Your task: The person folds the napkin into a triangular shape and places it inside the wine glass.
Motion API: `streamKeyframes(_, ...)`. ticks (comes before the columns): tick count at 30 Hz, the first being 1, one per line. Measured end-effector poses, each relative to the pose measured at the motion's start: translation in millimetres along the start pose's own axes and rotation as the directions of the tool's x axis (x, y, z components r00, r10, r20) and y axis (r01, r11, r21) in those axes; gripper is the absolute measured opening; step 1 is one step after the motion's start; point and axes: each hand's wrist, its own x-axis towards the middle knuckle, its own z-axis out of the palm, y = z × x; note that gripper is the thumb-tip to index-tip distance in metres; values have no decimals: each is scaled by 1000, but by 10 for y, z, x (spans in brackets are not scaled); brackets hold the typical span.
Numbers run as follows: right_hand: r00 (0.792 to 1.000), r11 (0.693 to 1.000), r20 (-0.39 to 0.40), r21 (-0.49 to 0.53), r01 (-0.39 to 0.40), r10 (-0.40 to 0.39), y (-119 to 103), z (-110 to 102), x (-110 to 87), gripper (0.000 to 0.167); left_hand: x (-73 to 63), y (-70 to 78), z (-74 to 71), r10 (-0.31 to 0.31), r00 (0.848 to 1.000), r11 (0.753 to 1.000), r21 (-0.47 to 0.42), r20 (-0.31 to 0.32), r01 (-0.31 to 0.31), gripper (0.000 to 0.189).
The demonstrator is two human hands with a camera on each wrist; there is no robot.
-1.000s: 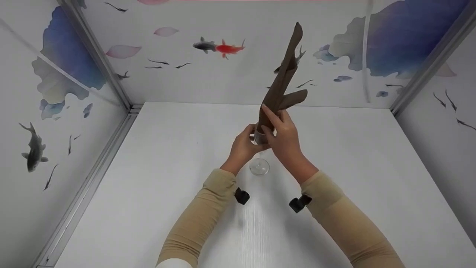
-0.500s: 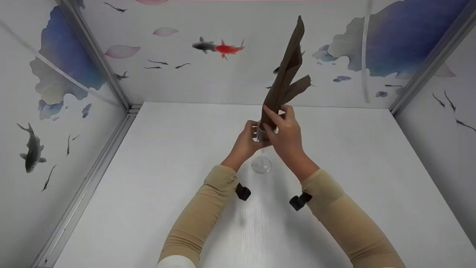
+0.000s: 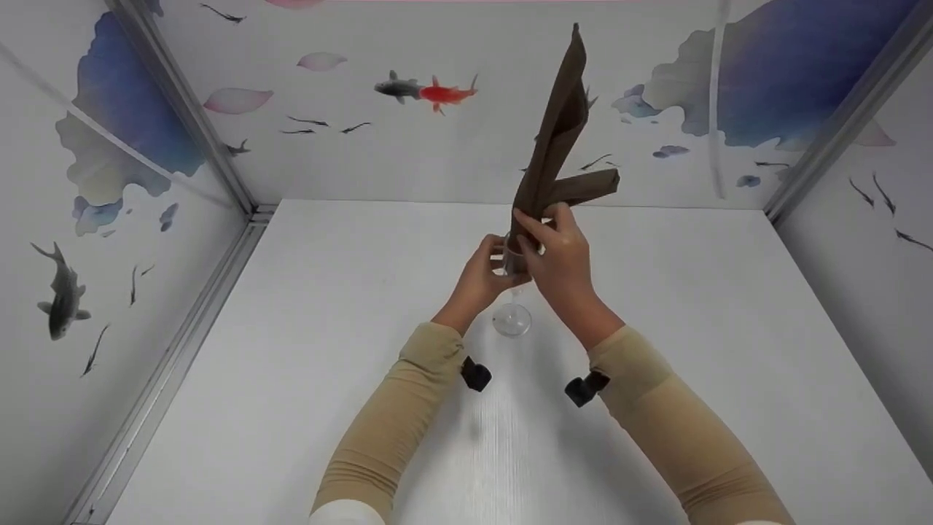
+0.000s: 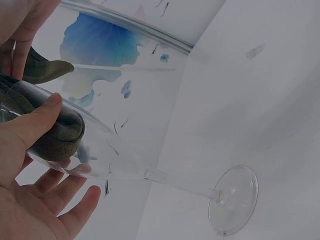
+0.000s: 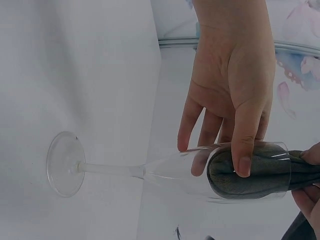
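A brown cloth napkin, rolled tall with a flap sticking out to the right, has its rounded lower end inside the bowl of a clear champagne flute. My left hand grips the bowl, its thumb across one side and the fingers spread behind. At the rim, my right hand pinches the napkin between thumb and fingers; most of its palm is outside the right wrist view. Below the hands show the stem and round foot of the flute.
A white table spreads beneath both arms. Printed wall panels with fish and blue leaves stand behind it and on both sides, joined by metal corner rails. Black wrist cameras hang under the sleeves.
The napkin's tip has risen in the head view and leans more upright. Its side flap lifted, then came down again, reaching farther right. Hands and flute have shifted slightly away from me.
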Motion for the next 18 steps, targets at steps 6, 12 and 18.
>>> streamKeyframes(6, 1000, 1000, 4, -15, 8, -8, -4, 8, -1, 32, 3, 2, 8, 2, 1000, 1000, -8, -7, -2, 56)
streamKeyframes(12, 1000, 999, 11, -34, 12, -12, 0, 21, -19, 30, -13, -2, 13, 21, 1000, 1000, -16, -3, -21, 54)
streamKeyframes(18, 999, 999, 38, -51, -7, 9, 4, 27, -24, 28, -11, 3, 17, 9, 1000, 1000, -1, -11, -9, 55)
